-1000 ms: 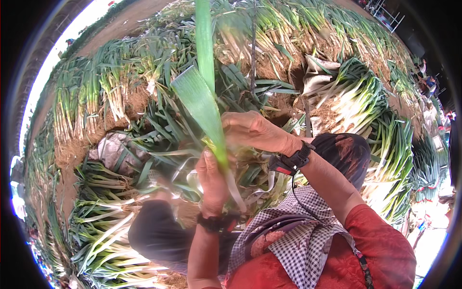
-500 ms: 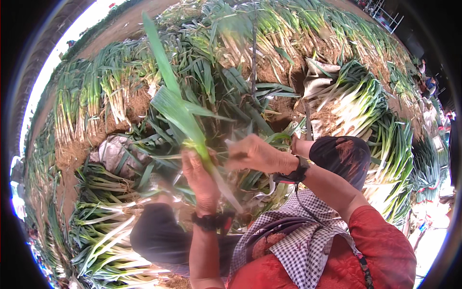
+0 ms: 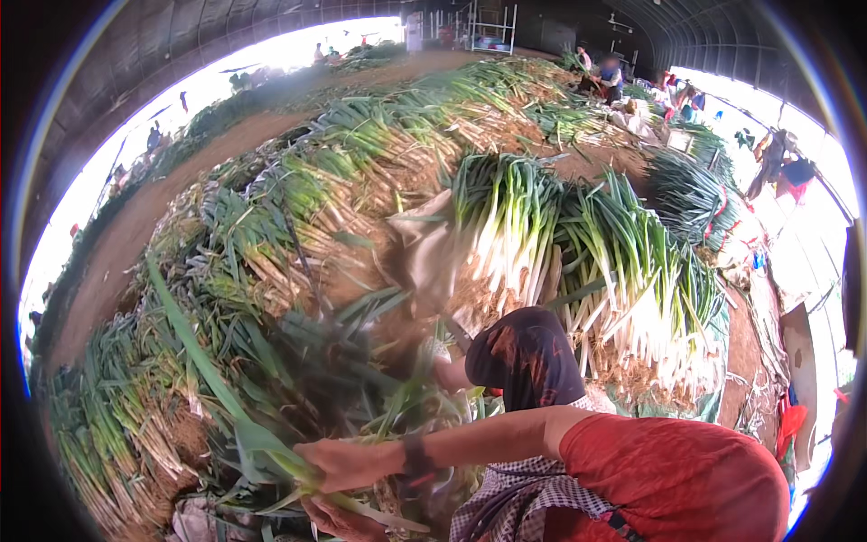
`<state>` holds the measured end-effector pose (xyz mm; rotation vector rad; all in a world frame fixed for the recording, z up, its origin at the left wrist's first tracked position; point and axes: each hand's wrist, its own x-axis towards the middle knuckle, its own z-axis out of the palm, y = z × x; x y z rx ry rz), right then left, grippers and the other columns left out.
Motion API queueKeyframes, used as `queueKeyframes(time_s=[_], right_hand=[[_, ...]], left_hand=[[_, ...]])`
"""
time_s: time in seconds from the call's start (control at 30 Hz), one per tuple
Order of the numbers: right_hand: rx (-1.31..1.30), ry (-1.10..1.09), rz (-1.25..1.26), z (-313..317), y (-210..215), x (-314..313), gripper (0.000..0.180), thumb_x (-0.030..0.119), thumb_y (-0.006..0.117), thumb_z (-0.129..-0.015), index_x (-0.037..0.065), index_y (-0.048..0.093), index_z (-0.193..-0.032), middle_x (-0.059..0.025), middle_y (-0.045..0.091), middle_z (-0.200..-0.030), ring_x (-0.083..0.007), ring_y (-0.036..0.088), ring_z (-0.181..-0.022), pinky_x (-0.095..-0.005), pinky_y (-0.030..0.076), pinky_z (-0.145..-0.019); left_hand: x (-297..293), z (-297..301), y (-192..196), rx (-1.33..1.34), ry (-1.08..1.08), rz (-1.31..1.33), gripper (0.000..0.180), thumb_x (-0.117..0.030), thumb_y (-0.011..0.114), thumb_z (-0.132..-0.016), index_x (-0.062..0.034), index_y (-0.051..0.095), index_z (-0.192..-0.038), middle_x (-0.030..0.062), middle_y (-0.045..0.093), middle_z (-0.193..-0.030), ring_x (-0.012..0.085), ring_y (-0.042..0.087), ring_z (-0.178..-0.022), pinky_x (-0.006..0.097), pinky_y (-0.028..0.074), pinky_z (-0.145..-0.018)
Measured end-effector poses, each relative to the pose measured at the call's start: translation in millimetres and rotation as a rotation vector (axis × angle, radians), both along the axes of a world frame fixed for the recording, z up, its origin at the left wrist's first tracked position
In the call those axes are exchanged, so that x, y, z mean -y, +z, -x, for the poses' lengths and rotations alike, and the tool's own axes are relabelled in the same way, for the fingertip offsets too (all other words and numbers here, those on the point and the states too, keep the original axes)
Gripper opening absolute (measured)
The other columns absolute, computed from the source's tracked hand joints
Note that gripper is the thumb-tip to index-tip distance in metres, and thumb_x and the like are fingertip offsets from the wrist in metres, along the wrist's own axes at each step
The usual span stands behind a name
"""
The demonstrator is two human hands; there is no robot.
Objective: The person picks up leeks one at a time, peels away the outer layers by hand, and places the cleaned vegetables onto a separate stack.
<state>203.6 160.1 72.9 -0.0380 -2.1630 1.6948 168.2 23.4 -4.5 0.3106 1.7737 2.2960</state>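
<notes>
A leek (image 3: 257, 440) lies across both my hands low in the picture, its long green leaves reaching up to the left and its pale stem pointing down to the right. Fingers of my left hand (image 3: 340, 521) are wrapped around it near the lower edge, partly hidden by the other hand. My right hand (image 3: 352, 462), coming from the red sleeve, is closed at the base of the leaves, just above the left. Loose green leaves (image 3: 339, 357) are heaped in front of my hands, blurred. My bent knee (image 3: 524, 357) is to their right.
Trimmed leeks with white stems (image 3: 623, 307) lie in a pile beyond my right arm. Rows of untrimmed leeks (image 3: 352, 172) stretch along the earth floor ahead and left. A pale cloth (image 3: 424, 248) lies between them. Several people (image 3: 610, 81) are far off under the arched roof.
My view has swung up and to the right, bringing the far end of the shelter in. Both hands now appear lower, and my right hand has come against the leek's leaves.
</notes>
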Motion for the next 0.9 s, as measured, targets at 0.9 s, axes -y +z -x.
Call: queueKeyframes(time_s=[0.9], right_hand=[[0.106, 0.087, 0.098, -13.6, -42.5, -15.8, 0.033, 0.007, 0.072, -0.066, -0.002, 0.064, -0.097, -0.0211, 0.061, -0.071, -0.0325, 0.062, -0.063, -0.0373, 0.047, -0.059]], left_hand=[[39.4, 28.4, -107.0, -1.017, -0.027, 0.956, 0.035, -0.025, 0.05, -0.1, 0.0024, 0.052, -0.122, 0.0159, 0.06, -0.111, 0.0302, 0.063, -0.087, 0.04, 0.056, -0.077]])
